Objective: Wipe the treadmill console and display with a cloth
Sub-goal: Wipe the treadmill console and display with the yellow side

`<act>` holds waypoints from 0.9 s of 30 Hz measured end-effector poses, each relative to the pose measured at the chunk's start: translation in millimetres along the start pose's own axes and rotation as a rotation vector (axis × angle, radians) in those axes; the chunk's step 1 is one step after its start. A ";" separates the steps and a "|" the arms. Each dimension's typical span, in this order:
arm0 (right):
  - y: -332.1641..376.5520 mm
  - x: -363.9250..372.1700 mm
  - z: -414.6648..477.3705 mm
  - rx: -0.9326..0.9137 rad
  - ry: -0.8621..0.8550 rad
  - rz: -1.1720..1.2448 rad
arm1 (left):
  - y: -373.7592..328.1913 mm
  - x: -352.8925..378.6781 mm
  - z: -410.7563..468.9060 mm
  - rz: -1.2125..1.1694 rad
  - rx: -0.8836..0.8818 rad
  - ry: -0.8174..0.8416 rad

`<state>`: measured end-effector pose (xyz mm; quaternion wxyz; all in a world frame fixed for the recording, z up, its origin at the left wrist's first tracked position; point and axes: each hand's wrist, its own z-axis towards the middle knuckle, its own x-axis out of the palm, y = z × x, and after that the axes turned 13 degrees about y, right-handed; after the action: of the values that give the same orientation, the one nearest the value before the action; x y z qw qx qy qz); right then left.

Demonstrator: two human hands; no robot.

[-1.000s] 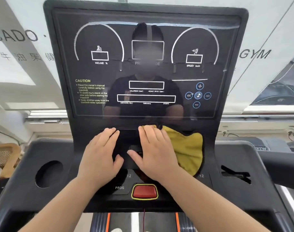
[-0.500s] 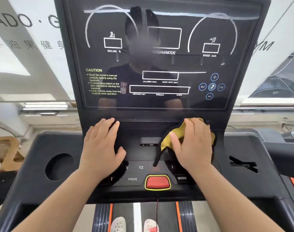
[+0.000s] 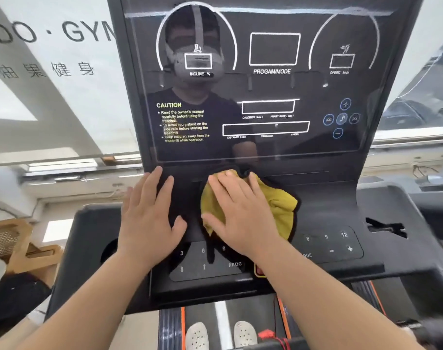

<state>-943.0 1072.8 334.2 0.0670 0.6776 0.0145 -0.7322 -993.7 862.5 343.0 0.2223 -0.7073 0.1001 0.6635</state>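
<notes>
Resting flat on the black treadmill console (image 3: pixel 367 210), the left hand (image 3: pixel 149 218) lies palm down with its fingers (image 3: pixel 154 180) spread and released, gripping nothing; their tips reach up to just below the lower edge of the display (image 3: pixel 266 84). Just right of it, the right hand (image 3: pixel 240 218) presses down on a yellow cloth (image 3: pixel 281 205) with a dark border, fingers stretched out over the fabric and not curled round it (a flat press, not a pinch). The cloth is bunched on the middle of the console, directly beneath the display, and sticks out past the hand to the right and at the top. Below the hands sit the keypads: a left one (image 3: pixel 202 261) marked 3, 6, 9 and PROG, partly covered by the wrists, and a right one (image 3: pixel 336 243) marked 6, 9, 12 with minus and plus. A red button (image 3: pixel 259 270) peeks out under the right forearm. The display above is dark, showing printed INCLINE, PROGAM/MODE, SPEED and CAUTION labels.
</notes>
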 end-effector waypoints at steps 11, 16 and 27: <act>-4.6 8.9 -7.9 0.268 -0.044 0.011 | 28.2 -10.4 -2.7 -0.159 0.106 -0.016; 60.3 17.7 25.5 0.012 0.069 -0.028 | 44.3 -14.7 -4.6 -0.220 0.096 -0.007; -1.1 -42.5 110.7 0.334 -0.258 -0.134 | 46.6 -33.9 22.9 -0.427 0.145 -0.053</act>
<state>-1049.6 1064.9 385.4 -0.0937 0.5775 -0.0710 -0.8079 -1038.0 826.5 367.4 0.4107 -0.6770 -0.0103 0.6106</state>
